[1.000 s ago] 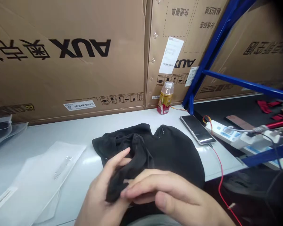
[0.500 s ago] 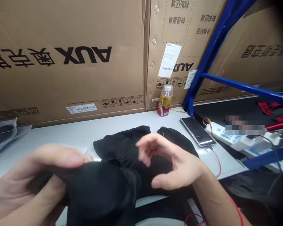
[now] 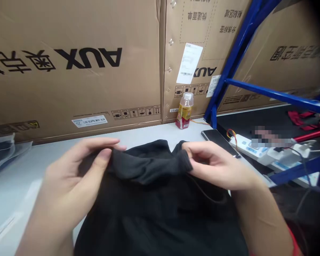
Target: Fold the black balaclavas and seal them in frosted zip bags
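Observation:
A piece of black fabric (image 3: 160,209), apparently a garment, hangs between my two hands over the near side of the white table. My left hand (image 3: 80,170) pinches its upper edge, thumb in front and fingers behind. On the other side, my right hand (image 3: 216,161) grips the same edge at a folded corner, with its fingertips curled inward. The edge between them is gathered and sags a little. More black cloth (image 3: 156,145) lies on the table just behind it, and I cannot tell whether the two are one piece.
Tall cardboard boxes (image 3: 77,92) stand along the back of the white table (image 3: 117,137). A drink bottle (image 3: 184,111) and a phone (image 3: 216,137) are at the right. Beyond the blue rack post (image 3: 230,60) sits a power strip (image 3: 245,145). Clear plastic bags (image 3: 10,156) lie at the left.
My right hand was open in the air and now grips the fabric. My left hand has moved right and up, and the fabric is stretched between both hands.

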`<state>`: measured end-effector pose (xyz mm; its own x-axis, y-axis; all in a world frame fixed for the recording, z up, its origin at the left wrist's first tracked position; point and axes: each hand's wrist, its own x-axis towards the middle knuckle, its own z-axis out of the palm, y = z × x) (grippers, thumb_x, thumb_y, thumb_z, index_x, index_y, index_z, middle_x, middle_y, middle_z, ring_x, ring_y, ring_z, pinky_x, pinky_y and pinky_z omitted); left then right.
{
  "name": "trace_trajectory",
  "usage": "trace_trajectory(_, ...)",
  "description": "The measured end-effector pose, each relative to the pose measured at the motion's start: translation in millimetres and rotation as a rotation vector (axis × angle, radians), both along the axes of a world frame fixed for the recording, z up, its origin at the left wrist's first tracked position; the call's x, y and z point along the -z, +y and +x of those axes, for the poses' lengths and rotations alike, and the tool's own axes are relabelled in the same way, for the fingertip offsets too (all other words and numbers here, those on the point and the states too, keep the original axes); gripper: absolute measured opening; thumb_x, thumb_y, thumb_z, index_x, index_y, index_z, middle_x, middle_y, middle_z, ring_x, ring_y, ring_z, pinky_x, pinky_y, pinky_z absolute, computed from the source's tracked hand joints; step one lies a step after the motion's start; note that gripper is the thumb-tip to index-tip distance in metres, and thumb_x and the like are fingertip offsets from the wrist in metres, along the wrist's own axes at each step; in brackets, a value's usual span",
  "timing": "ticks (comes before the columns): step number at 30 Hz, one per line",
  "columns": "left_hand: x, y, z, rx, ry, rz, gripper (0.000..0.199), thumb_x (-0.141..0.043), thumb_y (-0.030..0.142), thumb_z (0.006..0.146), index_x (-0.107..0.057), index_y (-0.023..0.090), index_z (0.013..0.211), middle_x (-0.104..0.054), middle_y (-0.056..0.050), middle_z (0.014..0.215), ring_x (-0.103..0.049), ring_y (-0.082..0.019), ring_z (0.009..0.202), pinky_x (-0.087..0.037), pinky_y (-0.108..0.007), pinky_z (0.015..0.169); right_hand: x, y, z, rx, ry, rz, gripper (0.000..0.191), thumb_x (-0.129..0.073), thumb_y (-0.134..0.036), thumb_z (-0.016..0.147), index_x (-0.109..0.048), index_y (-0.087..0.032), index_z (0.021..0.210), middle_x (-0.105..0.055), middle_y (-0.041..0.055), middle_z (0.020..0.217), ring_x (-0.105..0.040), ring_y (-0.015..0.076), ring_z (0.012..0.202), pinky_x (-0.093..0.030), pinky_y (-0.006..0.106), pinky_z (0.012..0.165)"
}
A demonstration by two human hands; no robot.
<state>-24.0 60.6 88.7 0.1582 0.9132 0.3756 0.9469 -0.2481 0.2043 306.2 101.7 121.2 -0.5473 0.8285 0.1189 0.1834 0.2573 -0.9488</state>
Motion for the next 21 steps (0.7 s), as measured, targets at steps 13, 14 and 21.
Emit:
trace_trajectory(13,38.6,-10.1,3.7,0.332,0.191,-0.330,0.061,-0.058,0.059,0.100,-0.043,0.048,0.159,-0.041,0.000,0.169,-0.045,-0.038,0.152,-0.052,-0.062,0.112,70.1,-11.7,36.7,0.520,-0.796,0.251,0.031,-0.065,-0.055,0.093,-0.071,-0.025,0.097,-0.071,0.0084,0.109,-0.066,0.0311,0.107,-0.050,0.041,0.089)
trace_trajectory(14,37.8,-14.3,2.5,0.352,0.198,-0.371,0.066,-0.063,0.060,0.096,-0.044,0.048,0.158,-0.043,0.000,0.168,-0.046,-0.039,0.151,-0.054,-0.063,0.110,70.8,-12.3,40.0,0.501,-0.810,0.232,0.025,-0.064,-0.049,0.094,-0.069,-0.024,0.092,-0.072,0.0075,0.104,-0.067,0.0294,0.101,-0.050,0.039,0.084)
trace_trajectory(21,9.5,22.9,26.8,0.311,0.151,-0.389,0.049,-0.052,0.060,0.103,-0.062,0.039,0.146,-0.067,-0.004,0.144,-0.063,-0.030,0.131,-0.058,-0.047,0.104,61.3,1.5,69.1,0.552,-0.654,0.094,0.015,-0.060,-0.033,0.090,-0.060,-0.027,0.104,-0.070,-0.0006,0.086,-0.066,0.0200,0.068,-0.050,0.030,0.059)
